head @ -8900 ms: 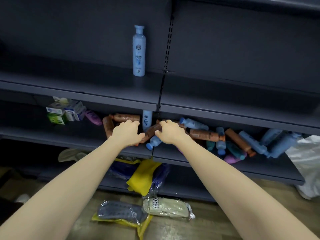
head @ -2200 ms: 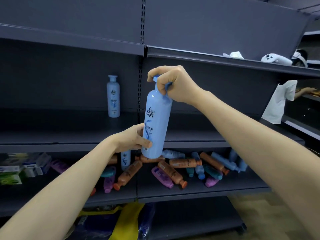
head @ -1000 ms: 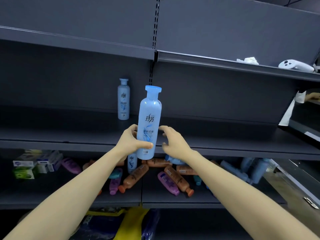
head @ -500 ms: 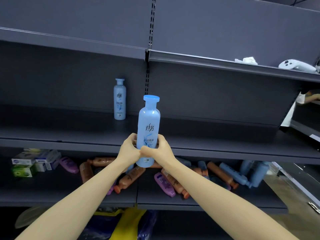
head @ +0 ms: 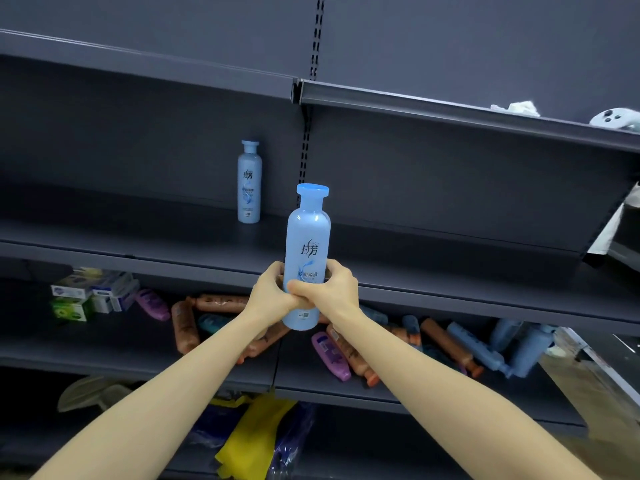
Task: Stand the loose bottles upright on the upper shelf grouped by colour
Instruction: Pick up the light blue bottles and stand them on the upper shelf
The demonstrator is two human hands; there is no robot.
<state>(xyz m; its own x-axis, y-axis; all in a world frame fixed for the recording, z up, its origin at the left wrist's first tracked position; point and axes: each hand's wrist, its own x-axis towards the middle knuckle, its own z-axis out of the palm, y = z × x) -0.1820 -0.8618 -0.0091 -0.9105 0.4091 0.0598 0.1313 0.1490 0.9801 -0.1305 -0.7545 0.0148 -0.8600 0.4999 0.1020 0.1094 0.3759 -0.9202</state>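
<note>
I hold a light blue bottle (head: 307,237) upright in front of the upper shelf (head: 450,282), its base below the shelf's front edge. My left hand (head: 273,296) and my right hand (head: 332,289) both grip its lower half, thumbs overlapping. A second light blue bottle (head: 249,181) stands upright at the back of the upper shelf, left of the slotted post. On the shelf below lie several loose bottles: orange (head: 183,327), purple (head: 330,356), teal and light blue (head: 479,349).
Small boxes (head: 90,296) sit at the left of the lower shelf. Yellow and blue bags (head: 252,434) lie on the bottom shelf. On the top shelf at the right are a white cloth (head: 516,108) and a white controller (head: 616,118).
Both hands stay round the blue bottle, which sits slightly lower against the shelf than half a second ago. A second ago my right hand was open beside it.
</note>
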